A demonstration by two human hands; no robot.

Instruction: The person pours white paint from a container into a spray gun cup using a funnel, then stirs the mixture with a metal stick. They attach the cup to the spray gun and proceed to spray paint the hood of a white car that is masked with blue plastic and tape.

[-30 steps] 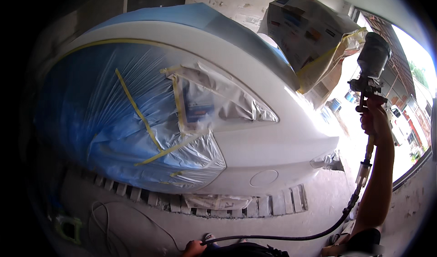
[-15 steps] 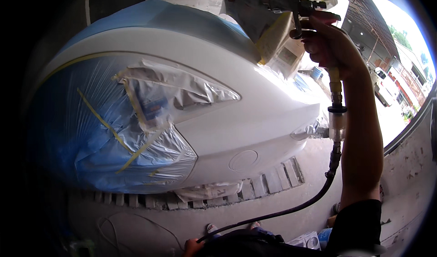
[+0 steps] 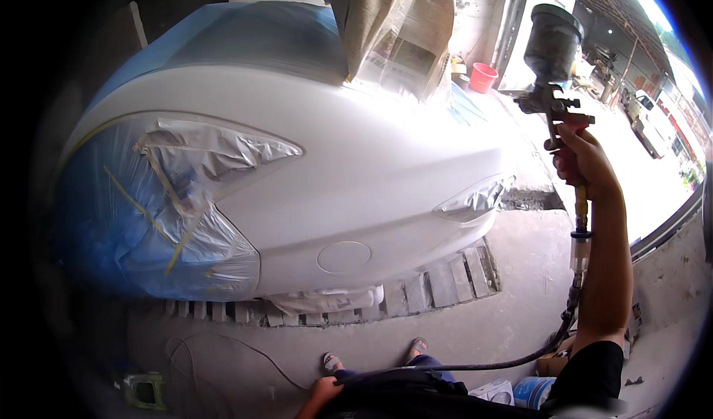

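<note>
My right hand (image 3: 583, 163) is wrapped round the red handle of a spray gun (image 3: 549, 103), held up at arm's length beyond the car's right end. A dark paint cup (image 3: 553, 44) sits on top of the gun. From the handle, a clear inline filter (image 3: 580, 252) leads down to a black air hose (image 3: 512, 361). Low in front of my body, my left hand (image 3: 324, 393) is closed round that hose. Left of the gun lies a glossy white car body panel (image 3: 379, 174) with a round flap outline (image 3: 344, 257).
Blue masking film (image 3: 104, 241) covers the wheel area, silvery film (image 3: 223, 144) the side window, and more film the rear lamp (image 3: 475, 198). Newspaper (image 3: 401, 40) hangs behind. A floor grating (image 3: 445, 281) runs under the car. A thin cord (image 3: 260, 356) and a blue-white bucket (image 3: 532, 391) are near my feet.
My right hand and the spray gun have moved right and lower in the picture, bringing the whole cup into view. The car appears farther left. My left hand stays on the hose.
</note>
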